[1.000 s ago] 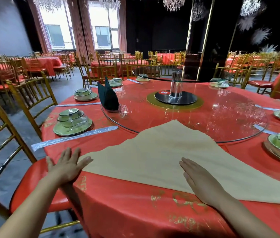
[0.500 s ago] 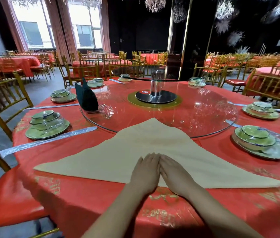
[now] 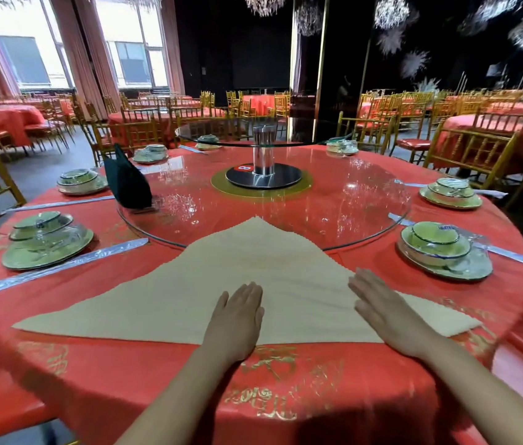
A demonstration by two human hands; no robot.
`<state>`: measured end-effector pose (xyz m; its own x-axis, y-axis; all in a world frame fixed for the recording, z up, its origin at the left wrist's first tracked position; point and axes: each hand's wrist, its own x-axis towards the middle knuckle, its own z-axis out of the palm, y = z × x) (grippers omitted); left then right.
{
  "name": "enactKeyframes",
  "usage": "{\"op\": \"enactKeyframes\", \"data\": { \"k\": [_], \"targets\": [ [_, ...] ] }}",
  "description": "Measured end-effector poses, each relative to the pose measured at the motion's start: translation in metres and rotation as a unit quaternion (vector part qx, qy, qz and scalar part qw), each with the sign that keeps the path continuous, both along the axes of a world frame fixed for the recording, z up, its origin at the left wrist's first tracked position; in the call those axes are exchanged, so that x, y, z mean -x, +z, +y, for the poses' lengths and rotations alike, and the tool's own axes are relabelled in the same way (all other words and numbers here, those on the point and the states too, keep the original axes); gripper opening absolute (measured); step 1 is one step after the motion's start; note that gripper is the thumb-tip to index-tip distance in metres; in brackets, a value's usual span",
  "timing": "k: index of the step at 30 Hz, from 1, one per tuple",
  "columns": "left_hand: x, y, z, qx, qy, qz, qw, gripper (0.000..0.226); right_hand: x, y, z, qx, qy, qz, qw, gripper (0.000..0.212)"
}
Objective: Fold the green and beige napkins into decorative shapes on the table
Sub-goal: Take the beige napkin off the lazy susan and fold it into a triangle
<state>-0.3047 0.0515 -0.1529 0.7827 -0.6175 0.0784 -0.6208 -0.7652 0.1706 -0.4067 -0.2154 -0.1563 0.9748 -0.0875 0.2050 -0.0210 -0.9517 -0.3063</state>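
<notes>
The beige napkin (image 3: 164, 293) lies flat on the red tablecloth (image 3: 318, 390) as a wide triangle, its tip reaching onto the glass turntable. My left hand (image 3: 236, 319) presses flat on the middle of the napkin's near edge, fingers straight and together. My right hand (image 3: 388, 311) lies flat on the napkin's right part, fingers straight and pointing up-left. A dark green napkin (image 3: 127, 181) stands folded upright on the turntable's left edge, far from both hands.
A glass turntable (image 3: 350, 200) with a metal centre post (image 3: 263, 152) fills the table's middle. Green plate-and-bowl settings sit at left (image 3: 45, 239) and right (image 3: 443, 248), with wrapped chopsticks (image 3: 55, 271) beside them. Gold chairs ring the table.
My hands went from far apart on the napkin to touching at its middle. Now the right hand has slid out to the right while the left stays near the centre.
</notes>
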Motion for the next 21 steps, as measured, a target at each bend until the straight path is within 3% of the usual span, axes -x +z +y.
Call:
{"op": "enactKeyframes", "data": {
  "k": [7,12,17,19,21],
  "targets": [
    [0.001,0.0,0.001,-0.002,0.0,-0.002,1.0,0.047,0.048,0.002,-0.079,0.015,-0.068,-0.015,0.997,0.094],
    [0.001,0.003,0.002,-0.002,0.0,-0.001,1.0,0.047,0.054,-0.001,-0.105,0.12,-0.079,0.005,0.99,0.081],
    [0.006,0.006,0.002,0.008,0.002,0.011,1.0,0.048,0.03,0.031,-0.052,0.143,-0.108,-0.053,0.982,0.05],
    [0.004,0.004,0.002,0.008,0.0,0.013,1.0,0.047,0.011,0.036,-0.014,0.133,-0.052,-0.061,0.988,0.039],
    [0.004,0.004,0.002,0.002,0.001,0.015,1.0,0.049,-0.01,0.037,0.027,0.112,0.026,-0.06,0.992,0.041]
  ]
}}
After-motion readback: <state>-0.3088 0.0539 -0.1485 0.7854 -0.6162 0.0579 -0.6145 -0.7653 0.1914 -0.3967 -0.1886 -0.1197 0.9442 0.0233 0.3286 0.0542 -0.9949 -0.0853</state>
